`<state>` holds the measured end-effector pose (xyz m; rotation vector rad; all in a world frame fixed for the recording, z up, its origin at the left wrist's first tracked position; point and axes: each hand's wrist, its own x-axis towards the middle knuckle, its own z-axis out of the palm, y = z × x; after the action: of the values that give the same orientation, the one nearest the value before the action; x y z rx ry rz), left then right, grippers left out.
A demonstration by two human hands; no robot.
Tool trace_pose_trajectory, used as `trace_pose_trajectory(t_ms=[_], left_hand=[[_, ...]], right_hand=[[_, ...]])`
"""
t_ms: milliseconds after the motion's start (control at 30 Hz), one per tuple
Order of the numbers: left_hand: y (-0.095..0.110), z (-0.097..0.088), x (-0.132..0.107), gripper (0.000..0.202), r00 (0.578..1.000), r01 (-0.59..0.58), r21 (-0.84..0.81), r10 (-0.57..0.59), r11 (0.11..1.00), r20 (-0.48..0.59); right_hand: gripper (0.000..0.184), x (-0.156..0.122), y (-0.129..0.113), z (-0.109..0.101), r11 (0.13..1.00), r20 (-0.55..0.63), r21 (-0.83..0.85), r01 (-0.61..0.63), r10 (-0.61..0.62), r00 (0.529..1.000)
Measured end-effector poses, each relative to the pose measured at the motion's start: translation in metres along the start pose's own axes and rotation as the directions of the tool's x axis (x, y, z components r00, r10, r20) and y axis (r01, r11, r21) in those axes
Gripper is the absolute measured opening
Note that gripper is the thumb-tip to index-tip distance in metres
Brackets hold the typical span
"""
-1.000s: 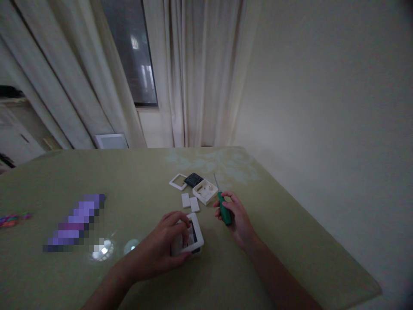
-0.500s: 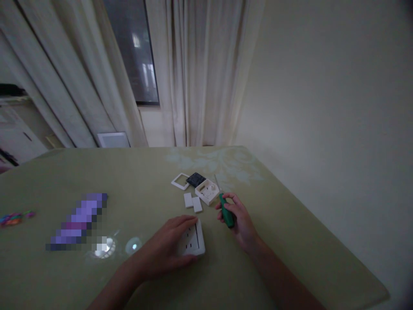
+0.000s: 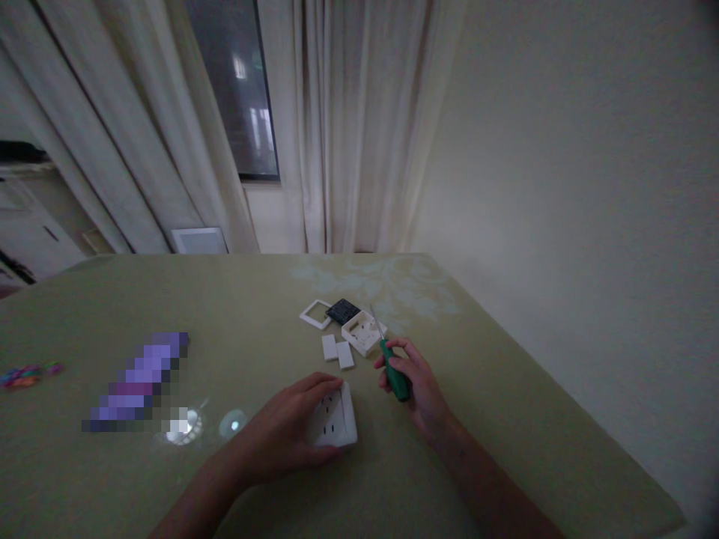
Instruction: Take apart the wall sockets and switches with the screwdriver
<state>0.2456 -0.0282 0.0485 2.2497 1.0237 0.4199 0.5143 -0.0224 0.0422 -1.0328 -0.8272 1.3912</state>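
Note:
A white wall socket (image 3: pixel 338 421) lies on the table with its slots facing up. My left hand (image 3: pixel 292 423) is closed around its left side, thumb at the near edge and fingers at the far edge. In my right hand (image 3: pixel 416 378) is a screwdriver with a green handle (image 3: pixel 395 374), its thin metal shaft pointing away and up. Beyond the hands sits an open white box (image 3: pixel 363 333), with a dark square panel (image 3: pixel 342 311) and a white square frame (image 3: pixel 315 324) beside it. Two small white plates (image 3: pixel 337 352) lie nearer to the socket.
A pixelated purple oblong (image 3: pixel 140 382) lies on the left of the table (image 3: pixel 236 322), and small colourful items (image 3: pixel 28 374) sit at the far left. Curtains (image 3: pixel 359 135) hang behind the table. A wall (image 3: pixel 578 187) runs along the right side.
The screwdriver has swung slightly, its tip now further left, over the white box. My left hand stays on the socket. The view has shifted slightly.

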Motion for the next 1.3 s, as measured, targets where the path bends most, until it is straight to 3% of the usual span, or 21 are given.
trace_pose_trajectory(t_ms=[267, 800, 1300], left_hand=[[0.002, 0.003, -0.003, 0.084, 0.999, 0.035, 0.061, -0.034, 0.998, -0.004], [-0.006, 0.01, -0.001, 0.096, 0.999, 0.03, -0.047, -0.028, 0.998, 0.042], [-0.004, 0.012, 0.0, 0.088, 1.0, 0.0, -0.021, 0.0, 1.0, 0.012]], right_hand=[[0.041, -0.001, 0.001, 0.0, 1.0, -0.004, -0.003, -0.005, 0.005, 1.0], [0.038, -0.001, 0.008, 0.009, 1.0, 0.052, -0.008, -0.013, 0.014, 0.999], [0.036, 0.004, 0.008, 0.005, 1.0, 0.05, -0.005, 0.004, -0.004, 0.999]])
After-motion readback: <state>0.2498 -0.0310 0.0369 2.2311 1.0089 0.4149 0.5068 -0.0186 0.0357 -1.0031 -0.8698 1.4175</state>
